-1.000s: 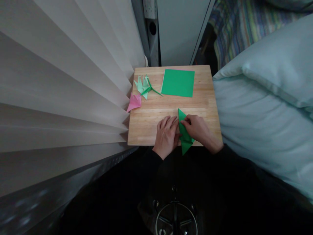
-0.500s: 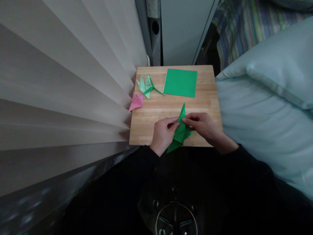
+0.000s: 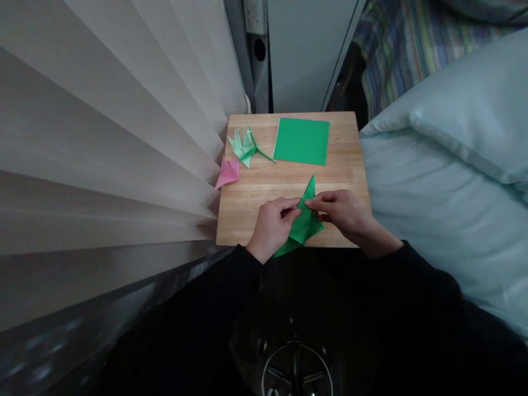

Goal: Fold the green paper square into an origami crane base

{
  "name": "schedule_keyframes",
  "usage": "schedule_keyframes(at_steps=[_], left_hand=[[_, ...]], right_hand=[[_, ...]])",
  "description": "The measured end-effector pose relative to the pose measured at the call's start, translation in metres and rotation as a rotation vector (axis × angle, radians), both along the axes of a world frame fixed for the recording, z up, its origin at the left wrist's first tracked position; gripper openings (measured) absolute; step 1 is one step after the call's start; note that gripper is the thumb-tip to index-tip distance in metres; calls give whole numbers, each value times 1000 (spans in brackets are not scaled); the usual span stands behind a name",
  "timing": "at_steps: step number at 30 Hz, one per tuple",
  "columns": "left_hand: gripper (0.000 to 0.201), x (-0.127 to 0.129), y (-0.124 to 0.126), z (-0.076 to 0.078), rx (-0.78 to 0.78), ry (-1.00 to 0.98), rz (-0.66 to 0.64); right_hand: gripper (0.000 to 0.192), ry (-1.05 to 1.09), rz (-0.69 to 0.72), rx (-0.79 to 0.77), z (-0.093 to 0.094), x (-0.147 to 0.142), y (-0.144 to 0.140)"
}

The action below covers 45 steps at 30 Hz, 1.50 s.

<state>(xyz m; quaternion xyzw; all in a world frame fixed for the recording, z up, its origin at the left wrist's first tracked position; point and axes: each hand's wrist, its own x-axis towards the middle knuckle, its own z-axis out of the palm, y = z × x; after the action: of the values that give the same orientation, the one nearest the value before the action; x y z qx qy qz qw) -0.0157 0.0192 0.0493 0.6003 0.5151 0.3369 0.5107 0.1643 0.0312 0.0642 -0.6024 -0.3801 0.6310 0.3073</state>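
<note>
Wooden table (image 3: 247,214) by blinds: left hand (image 3: 270,225) and right hand (image 3: 344,212) both pinch the folded green paper (image 3: 304,223) at its near edge; matched edges would keep creases crisp.

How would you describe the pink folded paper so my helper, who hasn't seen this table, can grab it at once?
Start at the wooden table between the pleated blind and the pale pillow. On its left edge by the blind lies the pink folded paper, just below the light green folded piece. It is the only pink thing; every other paper there is green.
</note>
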Motion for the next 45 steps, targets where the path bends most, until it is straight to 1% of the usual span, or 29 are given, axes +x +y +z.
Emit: schedule_keyframes(at_steps=[6,12,15,18,20,23,26,29,33,34,36,38,39,42,45], left_hand=[[27,0,-1,2,-2,14,-26],[26,-1,-2,1,-22,-12,-16],[27,-1,-2,-1,-47,-40,-18],[29,-1,0,0,-105,-88,-36],[24,-1,1,2,-136,-133,-33],[12,-1,1,4,-123,-170,32],[14,0,1,5,-108,-181,102],[17,1,0,4,-119,-209,131],[16,0,0,4,-141,-230,144],[17,-1,1,5,-144,-222,139],[21,-2,2,9,-146,-201,109],[24,-2,2,13,-146,-190,38],[24,-2,2,15,-142,-191,-5],[27,-1,1,19,-116,-184,-105],[28,-2,2,20,-99,-147,-124]], right_hand=[[45,-10,9,2,-1,1,0],[46,5,8,-14,0,0,0],[44,17,5,-19,1,0,0],[42,20,11,-12,1,0,0],[40,9,39,3,2,0,-1],[34,3,119,25,3,-3,-3],[28,6,199,23,3,-8,-7],[24,-24,239,32,3,-12,-10],[29,-114,262,127,3,-6,-11],[31,-145,248,175,4,-3,-10],[33,-199,170,292,5,2,-9],[31,-197,89,378,7,6,-7],[31,-166,74,391,8,7,-7],[34,-18,111,355,8,7,-7],[34,47,100,353,9,4,-6]])
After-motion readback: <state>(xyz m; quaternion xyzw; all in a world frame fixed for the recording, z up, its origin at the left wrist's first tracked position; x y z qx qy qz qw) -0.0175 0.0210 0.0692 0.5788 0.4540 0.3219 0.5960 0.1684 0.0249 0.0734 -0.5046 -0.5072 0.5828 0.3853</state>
